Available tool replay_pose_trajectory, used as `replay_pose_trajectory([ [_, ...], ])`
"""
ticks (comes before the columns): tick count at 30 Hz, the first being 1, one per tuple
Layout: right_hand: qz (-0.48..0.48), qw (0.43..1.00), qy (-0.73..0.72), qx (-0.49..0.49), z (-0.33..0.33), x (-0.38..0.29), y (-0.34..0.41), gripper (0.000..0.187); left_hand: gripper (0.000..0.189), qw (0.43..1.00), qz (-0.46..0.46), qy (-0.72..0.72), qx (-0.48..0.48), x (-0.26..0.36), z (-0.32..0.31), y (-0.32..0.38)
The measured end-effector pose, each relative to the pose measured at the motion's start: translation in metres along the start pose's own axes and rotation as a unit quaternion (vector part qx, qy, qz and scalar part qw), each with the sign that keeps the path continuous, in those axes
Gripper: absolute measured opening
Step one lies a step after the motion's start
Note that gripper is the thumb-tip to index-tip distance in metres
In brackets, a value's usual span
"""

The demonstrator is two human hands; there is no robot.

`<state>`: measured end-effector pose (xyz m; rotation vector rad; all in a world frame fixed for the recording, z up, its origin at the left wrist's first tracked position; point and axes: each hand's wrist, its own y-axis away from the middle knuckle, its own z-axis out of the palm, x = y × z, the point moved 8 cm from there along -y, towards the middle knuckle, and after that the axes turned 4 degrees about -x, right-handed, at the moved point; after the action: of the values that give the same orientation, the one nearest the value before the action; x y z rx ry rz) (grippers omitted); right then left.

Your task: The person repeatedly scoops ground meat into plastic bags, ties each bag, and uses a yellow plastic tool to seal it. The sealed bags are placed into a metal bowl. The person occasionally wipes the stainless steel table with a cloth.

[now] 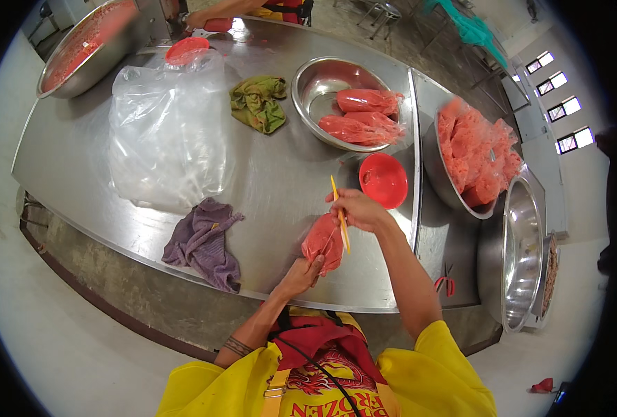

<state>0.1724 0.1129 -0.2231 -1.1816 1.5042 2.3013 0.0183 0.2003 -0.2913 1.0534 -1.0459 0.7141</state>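
Note:
My left hand (pixel 303 275) grips the near end of a clear plastic bag filled with pink ground meat (pixel 323 242), close to the table's front edge. Just above the bag, my right hand (pixel 358 209) pinches a thin yellow and white stick-like tool (pixel 341 216). A fine strand seems to run from this tool across the bag towards my left hand; what it is made of cannot be told. A red plastic bowl (pixel 384 180) with a little pink residue stands just beyond my right hand. Past it, a steel basin (pixel 303 112) holds several filled pink bags (pixel 368 101).
Clear plastic bags (pixel 170 135) and a green cloth (pixel 259 104) lie on the steel table (pixel 272 208), a purple cloth (pixel 204 245) at its front edge. Right are a basin of pink bags (pixel 475 151), red-handled scissors (pixel 445 284) and a large basin (pixel 522 255). A co-worker's arm (pixel 225 10) reaches in behind.

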Motion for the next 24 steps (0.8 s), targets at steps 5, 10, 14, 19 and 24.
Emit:
replay_pose_trajectory([
  [5,-0.02,0.997,0.074,-0.006,-0.02,-0.034,-0.002,0.019,0.063,0.996,-0.005,0.084,-0.019,-0.011,0.002,-0.002],
  [10,-0.071,0.989,0.101,0.079,-0.045,-0.065,0.014,0.018,0.061,0.993,-0.036,0.114,-0.026,-0.027,0.004,0.0],
  [14,-0.136,0.981,0.099,0.097,-0.067,-0.082,0.025,0.019,0.066,0.995,-0.033,0.086,-0.032,-0.031,0.008,-0.001],
  [19,-0.223,0.96,0.136,0.106,-0.093,-0.094,0.04,0.024,0.056,0.986,-0.074,0.146,-0.029,-0.028,0.02,0.003],
  [24,-0.245,0.724,0.636,0.109,-0.094,-0.049,0.096,0.043,0.034,0.911,-0.188,0.367,0.017,-0.006,0.03,-0.003],
])
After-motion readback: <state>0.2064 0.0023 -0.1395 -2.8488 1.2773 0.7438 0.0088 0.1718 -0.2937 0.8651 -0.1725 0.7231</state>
